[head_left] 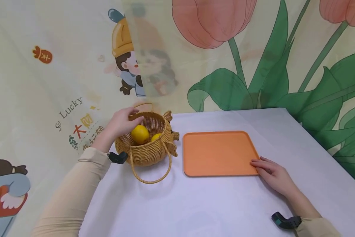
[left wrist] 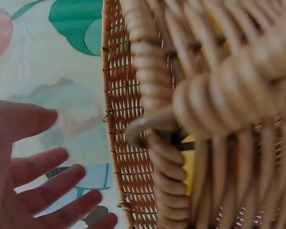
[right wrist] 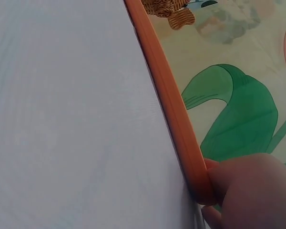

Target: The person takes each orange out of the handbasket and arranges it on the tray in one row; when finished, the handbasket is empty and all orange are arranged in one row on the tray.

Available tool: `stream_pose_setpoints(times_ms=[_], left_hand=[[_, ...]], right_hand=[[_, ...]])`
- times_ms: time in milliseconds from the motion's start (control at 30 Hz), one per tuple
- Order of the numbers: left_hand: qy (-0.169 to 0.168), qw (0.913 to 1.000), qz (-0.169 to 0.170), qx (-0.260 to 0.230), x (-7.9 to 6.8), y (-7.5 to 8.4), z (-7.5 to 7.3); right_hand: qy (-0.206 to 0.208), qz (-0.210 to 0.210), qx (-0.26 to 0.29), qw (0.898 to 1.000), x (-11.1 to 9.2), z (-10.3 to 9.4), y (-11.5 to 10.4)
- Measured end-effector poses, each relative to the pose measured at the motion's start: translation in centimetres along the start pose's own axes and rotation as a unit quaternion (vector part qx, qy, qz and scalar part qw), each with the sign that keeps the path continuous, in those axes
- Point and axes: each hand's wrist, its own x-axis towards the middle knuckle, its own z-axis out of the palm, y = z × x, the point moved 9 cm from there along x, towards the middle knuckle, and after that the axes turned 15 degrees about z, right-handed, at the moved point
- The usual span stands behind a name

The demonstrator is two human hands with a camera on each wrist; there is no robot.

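Observation:
A wicker basket shaped like an animal, with a snout and ears on its right side, stands on the left of the table. Inside it lie a round yellow fruit and another yellow fruit, partly hidden by the rim. My left hand hovers over the basket's opening, thumb and fingers spread, holding nothing; the left wrist view shows the fingers apart beside the wicker. At the front right corner of an orange tray, my right hand pinches the rim between thumb and fingers.
The basket's looped handle hangs down at the front. A white cloth covers the table. Behind the table hangs a printed curtain with tulips and cartoon figures, close to the basket's far side.

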Motion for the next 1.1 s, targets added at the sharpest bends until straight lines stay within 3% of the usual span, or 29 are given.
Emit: stream_pose_setpoints(times_ms=[200, 300, 467, 633, 800, 1100], left_hand=[[-0.037, 0.9991, -0.012, -0.014, 0.9, -1.5, 0.9], [-0.05, 0.9985, -0.009, -0.021, 1.3, -1.8, 1.4], [-0.071, 0.9971, -0.001, -0.028, 2.5, -0.9, 2.3], [-0.081, 0.9965, 0.022, 0.0, 3.9, 0.4, 3.3], [-0.104, 0.9939, 0.034, 0.015, 4.6, 0.3, 4.0], [-0.129, 0.9911, -0.022, 0.025, 4.6, -1.2, 3.1]], right_hand=[[0.019, -0.042, -0.013, 0.999, 0.0, 0.0, -0.4], [0.021, -0.044, -0.008, 0.999, 0.2, 0.1, -0.5], [0.019, -0.022, -0.005, 1.0, 0.4, 0.2, -0.2], [0.021, -0.028, 0.002, 0.999, 0.4, -0.1, -0.1], [0.018, -0.034, 0.004, 0.999, 0.5, -0.2, -0.3], [0.014, -0.021, 0.007, 1.0, 0.4, -0.1, 0.1]])
